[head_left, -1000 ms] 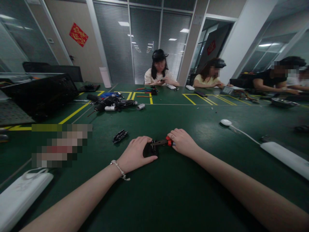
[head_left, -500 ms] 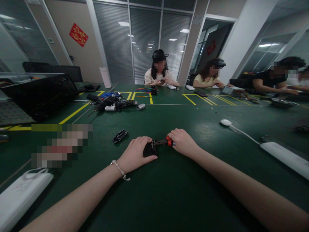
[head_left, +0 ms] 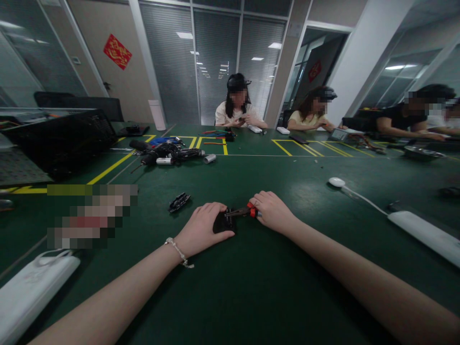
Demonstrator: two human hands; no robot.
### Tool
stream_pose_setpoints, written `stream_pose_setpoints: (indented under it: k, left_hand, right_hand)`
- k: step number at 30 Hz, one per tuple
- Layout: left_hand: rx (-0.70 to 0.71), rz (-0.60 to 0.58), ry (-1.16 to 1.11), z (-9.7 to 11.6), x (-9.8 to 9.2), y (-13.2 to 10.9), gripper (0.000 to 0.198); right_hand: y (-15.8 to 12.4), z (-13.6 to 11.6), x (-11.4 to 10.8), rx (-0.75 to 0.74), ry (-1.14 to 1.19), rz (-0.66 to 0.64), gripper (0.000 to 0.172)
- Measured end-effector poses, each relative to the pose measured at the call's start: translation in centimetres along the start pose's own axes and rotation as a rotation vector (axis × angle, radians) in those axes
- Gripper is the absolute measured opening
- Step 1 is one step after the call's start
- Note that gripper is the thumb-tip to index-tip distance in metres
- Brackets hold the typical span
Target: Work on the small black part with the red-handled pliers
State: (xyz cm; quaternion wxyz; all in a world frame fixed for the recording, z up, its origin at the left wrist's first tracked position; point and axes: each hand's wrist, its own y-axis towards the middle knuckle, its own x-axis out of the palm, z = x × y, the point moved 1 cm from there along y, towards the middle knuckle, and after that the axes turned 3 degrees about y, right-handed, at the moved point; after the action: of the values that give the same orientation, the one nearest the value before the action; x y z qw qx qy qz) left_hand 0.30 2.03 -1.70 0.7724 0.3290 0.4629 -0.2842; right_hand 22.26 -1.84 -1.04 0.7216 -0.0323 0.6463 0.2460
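Observation:
My left hand (head_left: 204,223) grips a small flat black part (head_left: 223,224) on the green table, thumb at its near edge and fingers over its far edge. My right hand (head_left: 271,211) is closed around the red handles of long-nose pliers (head_left: 241,212). The jaws of the pliers reach left onto the top of the black part; whether they pinch anything there is too small to tell. Beyond my left hand lies a separate black piece (head_left: 178,203) with a ribbed, uneven surface.
A pile of tools and cables (head_left: 167,151) lies beyond, left of centre. White power banks (head_left: 39,282) flank both arms; from the right one (head_left: 427,237) a cable leads to a white puck (head_left: 337,182). A black computer case (head_left: 68,143) stands at left. Several people sit across the green table (head_left: 230,287).

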Motion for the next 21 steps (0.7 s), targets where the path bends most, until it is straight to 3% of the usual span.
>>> stream_pose_setpoints:
  k: [21]
  left_hand:
    - [0.008,0.007,0.011,0.00,0.05,0.09,0.051]
  right_hand:
    - [0.04,0.10,0.44,0.020,-0.017,-0.001,0.026]
